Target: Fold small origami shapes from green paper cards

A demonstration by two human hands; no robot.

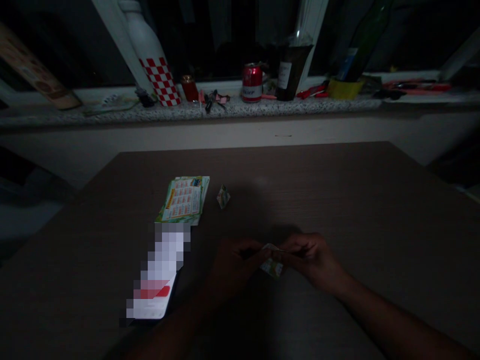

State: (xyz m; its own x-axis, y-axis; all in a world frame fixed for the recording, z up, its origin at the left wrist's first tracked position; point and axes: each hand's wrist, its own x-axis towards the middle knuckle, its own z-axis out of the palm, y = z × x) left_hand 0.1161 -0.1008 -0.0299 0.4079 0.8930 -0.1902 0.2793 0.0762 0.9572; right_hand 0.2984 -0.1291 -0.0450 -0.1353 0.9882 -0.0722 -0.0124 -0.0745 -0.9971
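Observation:
Between my two hands is a small folded paper (273, 269), green and white with print on it. My left hand (236, 262) pinches its left side between thumb and fingers. From the right, my right hand (309, 257) pinches the same paper near its upper edge. Both hands are close together, just over the table. Beyond them sits a small folded paper piece (223, 197) with pointed ends. To its left lies a stack of printed paper sheets (183, 201), green-edged with a grid of text. The fingertips partly hide the held paper.
A lit phone (155, 300), partly pixelated, lies left of my hands on the wooden table (337, 190). The window sill (225, 111) behind bears a checkered bottle (159, 75), a red can (252, 82), a dark cup (290, 72) and a green bottle (365, 40).

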